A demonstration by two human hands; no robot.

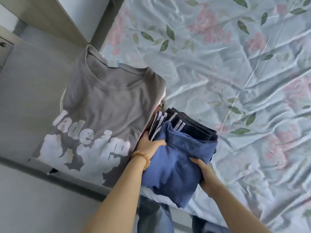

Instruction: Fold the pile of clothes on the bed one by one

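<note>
Floral bedsheet (235, 73), grey T-shirt (104, 105) beside folded stack (175, 158)

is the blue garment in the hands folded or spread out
Folded: the blue garment is a compact layered bundle, held at its sides by the left hand and right hand.

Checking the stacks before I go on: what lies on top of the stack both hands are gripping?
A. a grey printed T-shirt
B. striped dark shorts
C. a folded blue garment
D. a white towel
C: the left hand and right hand grip the folded blue garment, which tops the striped dark clothes.
</note>
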